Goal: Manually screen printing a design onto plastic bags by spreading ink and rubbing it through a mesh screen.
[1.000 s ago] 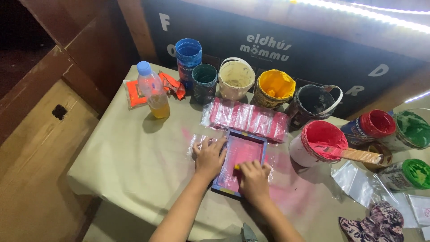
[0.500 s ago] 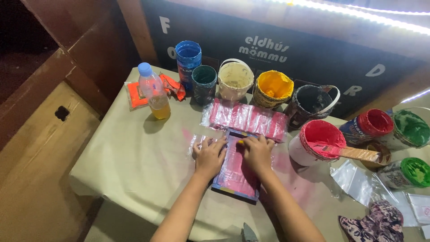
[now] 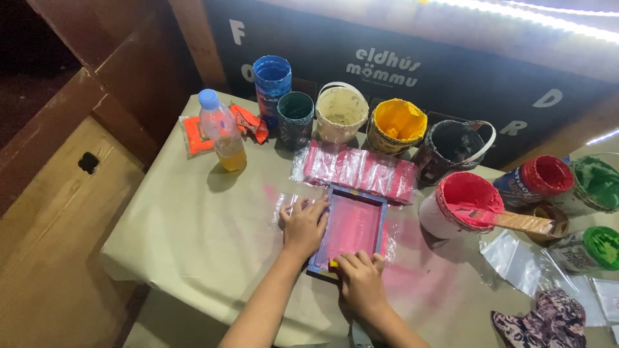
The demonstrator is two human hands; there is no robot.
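1. A person works a small framed printing screen (image 3: 351, 227), its mesh covered in pink ink, lying flat on a table (image 3: 193, 232) spread with beige cloth, just in front of a pink-stained sheet wrapped in clear plastic (image 3: 361, 171).
2. The left hand (image 3: 303, 225) presses palm-down on the screen's left edge, fingers spread and flat, steadying rather than clasping it; it has stayed there through the last second.
3. The right hand (image 3: 361, 283) now sits at the frame's near edge, fingers curled over a small yellow tool (image 3: 334, 263) that is mostly hidden. Half a second ago this hand was at the far end of the screen; it has drawn back toward the person, and the pink mesh is uncovered again.
4. Behind the screen stand open paint tubs: blue (image 3: 273, 80), dark green (image 3: 295, 116), cream (image 3: 340, 113), yellow (image 3: 396, 125) and black (image 3: 454, 145).
5. To the right, a red paint tub (image 3: 461, 203) carries a wooden spatula (image 3: 516, 222) across its rim.
6. A plastic bottle (image 3: 221, 138) of amber liquid stands well apart at the left, unmoved.
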